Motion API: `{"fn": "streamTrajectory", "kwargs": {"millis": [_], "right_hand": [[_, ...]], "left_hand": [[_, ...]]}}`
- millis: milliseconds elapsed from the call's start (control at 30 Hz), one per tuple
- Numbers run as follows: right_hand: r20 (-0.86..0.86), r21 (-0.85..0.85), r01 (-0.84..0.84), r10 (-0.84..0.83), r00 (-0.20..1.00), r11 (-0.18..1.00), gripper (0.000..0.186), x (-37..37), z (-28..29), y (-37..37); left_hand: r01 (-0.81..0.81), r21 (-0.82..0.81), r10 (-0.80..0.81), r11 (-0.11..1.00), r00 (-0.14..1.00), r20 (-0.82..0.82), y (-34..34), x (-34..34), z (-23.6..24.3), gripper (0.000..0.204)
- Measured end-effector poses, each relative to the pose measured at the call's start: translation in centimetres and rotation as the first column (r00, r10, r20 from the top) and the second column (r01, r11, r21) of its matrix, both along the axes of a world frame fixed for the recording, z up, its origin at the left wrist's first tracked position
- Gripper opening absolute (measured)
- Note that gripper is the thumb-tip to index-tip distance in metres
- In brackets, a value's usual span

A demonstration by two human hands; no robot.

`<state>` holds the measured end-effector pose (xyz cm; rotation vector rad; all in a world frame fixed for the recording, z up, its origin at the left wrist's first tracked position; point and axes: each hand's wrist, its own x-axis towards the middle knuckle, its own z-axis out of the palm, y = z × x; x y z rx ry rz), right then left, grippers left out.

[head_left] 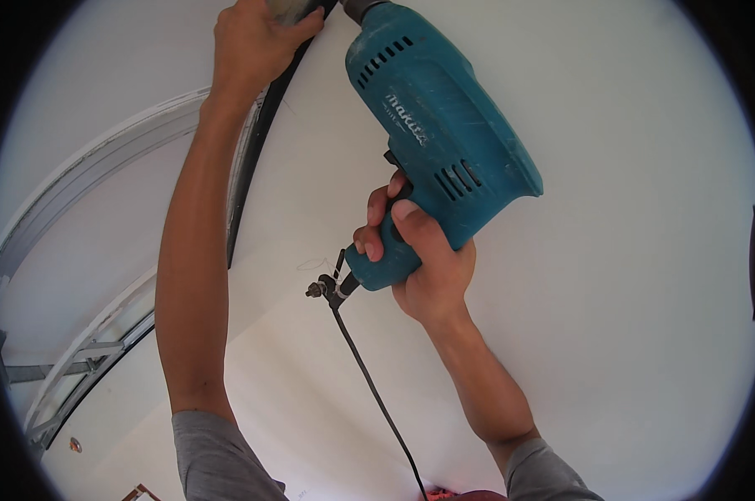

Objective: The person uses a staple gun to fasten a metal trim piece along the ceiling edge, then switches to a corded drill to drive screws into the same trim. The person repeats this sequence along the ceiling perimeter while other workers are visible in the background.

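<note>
Seen from the head camera, which looks steeply upward, the right hand [419,263] is wrapped tight around the pistol grip of a teal electric drill [440,138], its forefinger lying along the front of the handle near the trigger and the thumb pressed against the rear of the housing. The drill sits in the upper middle of the picture, tilted so that its nose points up and slightly left toward the top edge, where the dark chuck [361,8] is cut off by the rim. Its body shows two rows of vent slots, one near the nose and one near the handle. From the butt of the handle a black power cord [373,388] hangs down and runs off the lower edge; a small chuck key [319,288] is strapped to the cord just below the handle. The left hand [256,42] reaches up at the top edge, closed around a grey part just beside the drill's front end; what exactly it grips is cut off, so I cannot tell what it is. Both forearms come up from grey sleeves [215,459] at the bottom. Behind them spreads a white ceiling [628,250], with a dark narrow gap [248,175] running along it beside the left forearm, and pale metal framing [85,359] at lower left.
</note>
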<state>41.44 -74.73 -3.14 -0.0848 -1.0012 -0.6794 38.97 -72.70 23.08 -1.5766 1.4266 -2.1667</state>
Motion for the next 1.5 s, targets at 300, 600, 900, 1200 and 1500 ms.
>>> {"fn": "streamTrajectory", "kwargs": {"millis": [300,600,900,1200,1500], "right_hand": [[-0.014,0.003,0.019,-0.019,1.000,1.000,0.019,-0.14,-0.10,-0.25],[0.006,0.006,-0.008,0.008,1.000,1.000,0.019,-0.64,-0.13,-0.19],[-0.013,0.018,0.009,-0.009,1.000,1.000,0.018,-0.42,-0.20,0.20],[-0.014,0.017,0.049,-0.048,0.999,0.999,0.016,-0.84,-0.12,-0.02],[-0.037,0.019,0.076,-0.075,0.996,0.997,0.017,-0.85,-0.09,0.02]], "left_hand": [[-0.011,-0.028,0.009,1.000,0.997,-0.074,-0.16,-0.05,0.22,0.049],[0.044,-0.040,-0.046,0.998,0.997,-0.062,-0.05,0.01,0.29,0.061],[0.110,0.023,-0.108,0.994,0.993,-0.056,-0.12,0.04,-0.04,0.061],[0.049,-0.028,-0.051,0.998,0.997,-0.060,-0.25,-0.53,-0.18,0.059],[0.053,-0.051,-0.056,0.997,0.996,-0.065,-0.27,-0.66,-0.41,0.061]]}}
